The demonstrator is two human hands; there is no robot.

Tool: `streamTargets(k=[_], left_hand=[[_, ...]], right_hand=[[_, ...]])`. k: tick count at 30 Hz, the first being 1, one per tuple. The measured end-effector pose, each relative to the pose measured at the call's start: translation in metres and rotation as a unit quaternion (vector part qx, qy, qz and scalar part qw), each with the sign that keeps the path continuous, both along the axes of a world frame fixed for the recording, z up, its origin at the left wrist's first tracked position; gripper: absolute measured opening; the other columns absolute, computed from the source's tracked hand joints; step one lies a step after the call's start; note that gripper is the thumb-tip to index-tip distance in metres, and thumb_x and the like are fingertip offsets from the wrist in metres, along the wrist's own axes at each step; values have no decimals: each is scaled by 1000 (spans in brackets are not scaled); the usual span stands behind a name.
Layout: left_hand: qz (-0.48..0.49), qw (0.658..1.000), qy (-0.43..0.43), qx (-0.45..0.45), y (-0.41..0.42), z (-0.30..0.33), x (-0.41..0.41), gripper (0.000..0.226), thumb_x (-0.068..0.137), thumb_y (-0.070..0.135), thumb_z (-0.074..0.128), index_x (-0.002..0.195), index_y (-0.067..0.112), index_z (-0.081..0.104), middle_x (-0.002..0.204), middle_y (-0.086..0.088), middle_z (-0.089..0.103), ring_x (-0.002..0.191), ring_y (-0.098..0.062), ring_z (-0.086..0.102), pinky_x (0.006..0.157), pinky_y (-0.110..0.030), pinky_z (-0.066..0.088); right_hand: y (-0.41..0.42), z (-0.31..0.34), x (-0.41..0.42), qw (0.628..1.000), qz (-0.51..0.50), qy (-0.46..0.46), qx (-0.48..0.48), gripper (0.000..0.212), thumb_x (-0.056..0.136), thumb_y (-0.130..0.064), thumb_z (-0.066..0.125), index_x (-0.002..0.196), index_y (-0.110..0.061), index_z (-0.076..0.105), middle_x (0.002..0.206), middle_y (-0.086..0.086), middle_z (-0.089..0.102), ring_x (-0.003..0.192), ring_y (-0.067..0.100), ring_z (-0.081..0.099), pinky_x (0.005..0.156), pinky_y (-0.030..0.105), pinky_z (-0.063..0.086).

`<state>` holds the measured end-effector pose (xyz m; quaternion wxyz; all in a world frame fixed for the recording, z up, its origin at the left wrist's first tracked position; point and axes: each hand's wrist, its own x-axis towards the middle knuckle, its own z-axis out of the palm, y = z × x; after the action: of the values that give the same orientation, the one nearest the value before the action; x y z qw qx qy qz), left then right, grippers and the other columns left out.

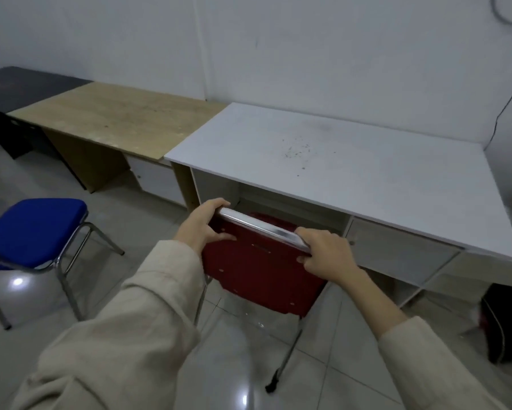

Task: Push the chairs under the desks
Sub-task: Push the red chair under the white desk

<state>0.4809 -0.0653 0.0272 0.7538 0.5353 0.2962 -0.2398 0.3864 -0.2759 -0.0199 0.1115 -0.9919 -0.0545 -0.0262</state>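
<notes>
A red chair (pixel 257 270) with a chrome top rail stands in front of the white desk (pixel 331 161), its seat partly inside the knee opening. My left hand (pixel 201 224) grips the left end of the rail. My right hand (pixel 325 251) grips the right end. A blue chair (pixel 33 229) with chrome legs stands out on the floor at the left, away from the wooden desk (pixel 112 116).
A dark desk (pixel 21 84) sits at the far left along the same wall. A dark object (pixel 506 324) stands on the floor at the right, beside the white desk's drawers. The tiled floor is glossy. A cable hangs on the right wall.
</notes>
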Motion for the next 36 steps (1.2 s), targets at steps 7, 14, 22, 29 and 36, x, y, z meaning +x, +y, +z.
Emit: streamTargets(k=[7,14,22,29,36], left_hand=[[-4,994,-12,109,48,-33,38,37,91,8,52,127,4,41,106,-15,44,120,-31,50,69,-50,53],[22,995,46,85,103,-74,39,19,99,4,41,80,2,40,81,-11,43,91,-29,50,111,-53,35],[22,999,8,-31,54,-91,78,54,95,2,50,141,3,23,141,-24,38,125,-43,48,52,-59,56],[23,998,-10,-51,0,-102,122,59,94,0,50,141,7,16,140,-24,35,125,-42,48,80,-61,54],[-30,999,-12,-24,-17,-106,177,63,96,6,51,145,4,11,134,-22,41,122,-42,52,85,-62,50]], right_hand=[[107,-25,31,1000,14,4,20,33,84,-19,63,114,-16,52,107,4,62,96,30,63,64,32,38],[148,-59,47,999,36,24,6,41,83,-9,61,121,-20,51,112,3,60,99,30,61,60,31,35],[90,-61,84,998,-57,-10,18,43,82,-13,66,120,-30,57,108,-4,66,97,24,64,72,34,52],[49,-66,126,992,-123,-33,20,37,83,-7,63,115,-27,63,103,-2,69,93,24,64,65,26,39],[32,-70,175,989,-137,-37,43,38,80,-5,63,113,-26,63,103,-1,70,92,26,63,72,31,47]])
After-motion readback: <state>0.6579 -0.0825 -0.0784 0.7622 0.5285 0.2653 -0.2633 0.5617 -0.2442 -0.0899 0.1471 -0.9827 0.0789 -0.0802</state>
